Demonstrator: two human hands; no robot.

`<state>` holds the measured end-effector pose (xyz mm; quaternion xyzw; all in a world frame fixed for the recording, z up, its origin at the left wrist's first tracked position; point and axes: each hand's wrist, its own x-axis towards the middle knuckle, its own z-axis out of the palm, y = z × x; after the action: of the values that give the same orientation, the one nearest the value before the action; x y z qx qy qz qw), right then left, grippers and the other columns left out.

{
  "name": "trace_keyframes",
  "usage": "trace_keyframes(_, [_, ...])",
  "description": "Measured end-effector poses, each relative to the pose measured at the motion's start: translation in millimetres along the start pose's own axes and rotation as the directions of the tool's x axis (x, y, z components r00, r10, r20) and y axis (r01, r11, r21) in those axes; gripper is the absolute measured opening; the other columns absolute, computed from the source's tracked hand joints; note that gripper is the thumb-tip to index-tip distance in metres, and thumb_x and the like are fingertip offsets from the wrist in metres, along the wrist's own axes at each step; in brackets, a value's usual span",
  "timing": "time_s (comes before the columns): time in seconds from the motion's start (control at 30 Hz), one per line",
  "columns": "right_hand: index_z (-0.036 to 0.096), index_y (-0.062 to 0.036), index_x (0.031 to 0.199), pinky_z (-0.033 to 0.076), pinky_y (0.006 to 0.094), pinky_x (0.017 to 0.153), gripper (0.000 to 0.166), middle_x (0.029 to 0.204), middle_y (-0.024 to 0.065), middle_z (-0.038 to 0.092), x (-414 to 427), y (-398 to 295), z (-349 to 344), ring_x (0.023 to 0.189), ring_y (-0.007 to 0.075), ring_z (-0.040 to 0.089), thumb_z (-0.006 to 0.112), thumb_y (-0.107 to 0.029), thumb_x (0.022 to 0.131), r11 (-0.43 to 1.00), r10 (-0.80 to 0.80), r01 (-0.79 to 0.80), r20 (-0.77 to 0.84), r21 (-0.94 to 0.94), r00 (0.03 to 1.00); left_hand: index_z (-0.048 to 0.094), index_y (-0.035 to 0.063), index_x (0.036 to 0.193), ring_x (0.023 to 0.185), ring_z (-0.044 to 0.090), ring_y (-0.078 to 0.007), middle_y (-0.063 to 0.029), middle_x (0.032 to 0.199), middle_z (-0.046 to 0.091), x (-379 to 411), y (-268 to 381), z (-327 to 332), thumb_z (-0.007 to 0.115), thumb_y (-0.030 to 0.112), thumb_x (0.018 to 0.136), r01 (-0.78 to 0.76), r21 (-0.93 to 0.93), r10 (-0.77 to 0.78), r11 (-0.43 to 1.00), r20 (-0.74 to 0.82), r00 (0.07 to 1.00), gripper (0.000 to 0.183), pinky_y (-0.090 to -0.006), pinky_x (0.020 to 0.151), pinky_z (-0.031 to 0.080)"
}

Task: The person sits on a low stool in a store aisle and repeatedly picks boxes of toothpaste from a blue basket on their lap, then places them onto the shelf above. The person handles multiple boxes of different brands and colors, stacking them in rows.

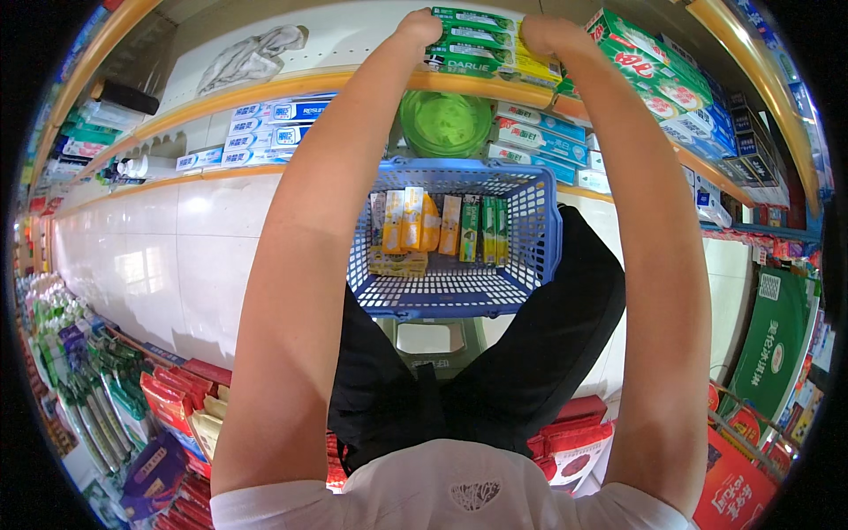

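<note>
Both my arms reach forward to a shelf at the top of the view. My left hand [422,28] presses on the left end of a stack of green and yellow Darlie toothpaste boxes [477,50], and my right hand [542,34] is on the stack's right end. The boxes lie flat at the shelf's wooden-coloured front edge. Below them, a blue plastic basket [457,306] stands between my knees. It holds several yellow-and-white boxes [413,218], a yellow pouch and upright green toothpaste boxes [470,228]. My fingertips are partly hidden.
A grey-white cloth [252,56] lies on the shelf to the left. Large green boxes [652,66] stand at the right. The lower shelf holds toothpaste boxes [540,139] and a green plastic tub [446,124]. A green stool [430,338] is beneath me; packaged goods [175,397] stand behind at both sides.
</note>
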<state>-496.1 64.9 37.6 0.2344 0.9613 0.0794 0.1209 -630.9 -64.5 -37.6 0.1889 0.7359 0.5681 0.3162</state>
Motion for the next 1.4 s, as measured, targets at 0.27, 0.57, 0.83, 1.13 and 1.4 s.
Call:
trace_keyframes(0.27, [0.058,0.0030,0.088,0.044,0.0407,0.064,0.029,0.085,0.0213,0.058,3.5,-12.9,-63.7,0.075,0.0303,0.057,0.042,-0.017,0.073,0.970,0.119,-0.188,0.368,0.156,0.922,0.026,0.0097,0.130,0.093,0.049,-0.0212,-0.0108,0.112,0.047,-21.2,3.8,-7.4,0.039,0.008,0.083,0.154,-0.244,-0.149,0.957,0.042,0.988,0.049,-0.0370,0.076,0.043])
trace_keyframes(0.57, [0.057,0.0039,0.086,0.044,0.0411,0.063,0.030,0.083,0.0200,0.059,19.7,-15.0,-50.5,0.074,0.0300,0.058,0.040,-0.017,0.073,0.970,0.061,-0.121,0.271,0.212,0.961,0.025,0.0104,0.130,0.107,0.041,-0.0250,-0.0141,0.123,0.040,0.0,-16.4,-17.5,0.038,0.003,0.077,-0.026,-0.115,0.021,0.993,-0.046,0.999,0.055,-0.0369,0.084,0.037])
trace_keyframes(0.83, [0.058,0.0038,0.086,0.044,0.0406,0.063,0.030,0.083,0.0195,0.059,20.1,-16.0,-46.5,0.073,0.0299,0.058,0.041,-0.017,0.072,0.962,0.071,-0.138,0.271,0.236,0.960,0.022,0.0109,0.132,0.109,0.041,-0.0272,-0.0151,0.126,0.037,4.6,-22.7,-17.6,0.038,0.002,0.078,-0.055,-0.092,0.051,0.994,-0.045,0.998,0.057,-0.0351,0.089,0.033])
trace_keyframes(1.13, [0.059,0.0037,0.085,0.045,0.0401,0.062,0.030,0.082,0.0190,0.060,5.3,-33.5,-51.4,0.073,0.0298,0.058,0.041,-0.017,0.071,0.954,0.066,-0.132,0.239,0.271,0.969,0.028,-0.0002,0.126,0.110,0.042,-0.0270,-0.0192,0.121,0.041,14.8,-32.3,-21.9,0.036,0.011,0.083,-0.117,0.237,0.172,0.964,-0.227,0.959,0.045,-0.0312,0.091,0.033])
trace_keyframes(1.4, [0.063,-0.0028,0.083,0.045,0.0398,0.070,0.024,0.088,0.0183,0.059,-63.3,-56.0,-49.2,0.082,0.0309,0.058,0.049,-0.016,0.068,0.928,0.079,0.023,-0.255,0.372,0.964,0.042,-0.0044,0.114,0.082,0.052,-0.0209,-0.0160,0.095,0.055,-72.6,-1.1,-45.1,0.034,0.008,0.081,-0.501,-0.310,0.338,0.808,-0.452,0.825,0.037,-0.0321,0.073,0.042])
